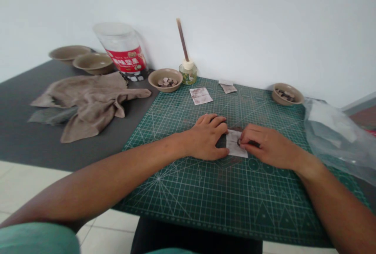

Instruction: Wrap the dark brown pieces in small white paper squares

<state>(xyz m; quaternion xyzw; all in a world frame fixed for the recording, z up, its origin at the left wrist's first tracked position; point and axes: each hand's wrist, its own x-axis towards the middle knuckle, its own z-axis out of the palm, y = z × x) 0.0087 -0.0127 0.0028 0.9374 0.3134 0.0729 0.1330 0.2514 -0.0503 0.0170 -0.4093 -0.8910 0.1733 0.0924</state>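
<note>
A small white piece of what looks like sandpaper or cloth (234, 150), with a dark line across it, lies on the green cutting mat (188, 191). My left hand (207, 138) is spread flat on the mat, its thumb and fingertips at the white piece's left edge. From the other side, my right hand (261, 144) pinches a small dark round disc (239, 142) against the white piece's surface. The curled fingers partly hide the disc. Farther back, a smudged white square (201, 96) and two overlapping pieces (228, 88) lie on the mat.
Bowls of small discs stand at back centre (165, 77) and right (287, 96). A glass bottle with sticks (188, 73), a red-labelled plastic jar (126, 56), two brown bowls (94, 63), a crumpled brown cloth (91, 97) and a clear plastic bag (337, 136) surround the work area.
</note>
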